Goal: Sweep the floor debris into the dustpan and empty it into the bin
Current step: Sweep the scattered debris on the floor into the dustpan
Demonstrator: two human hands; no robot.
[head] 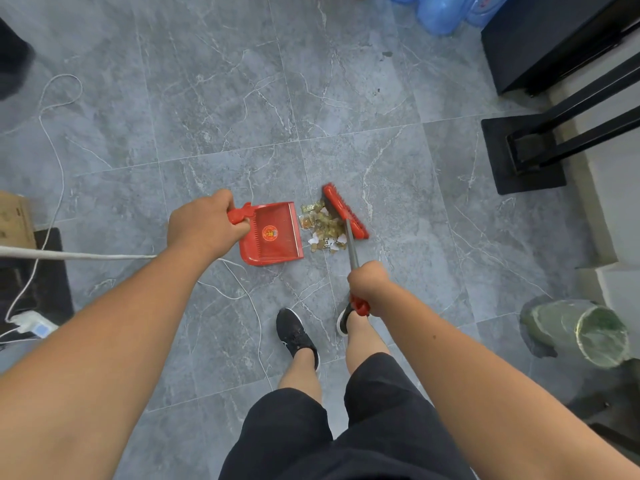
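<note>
A red dustpan (273,233) lies flat on the grey tiled floor, its open lip facing right. My left hand (204,225) grips its red handle. Just right of the lip sits a small pile of debris (323,226), golden wrappers and white scraps. A red broom head (344,209) rests on the far right side of the pile. Its grey shaft runs down to my right hand (369,284), which is closed around it near the red grip end. A bin (585,332) lined with a clear bag stands at the lower right.
White cables (59,157) trail across the floor on the left, down to a power strip (33,325). A cardboard box (15,220) sits at the left edge. Black furniture legs on a mat (519,157) and blue water bottles (440,12) are at the right and top. My feet (296,334) stand just below the pile.
</note>
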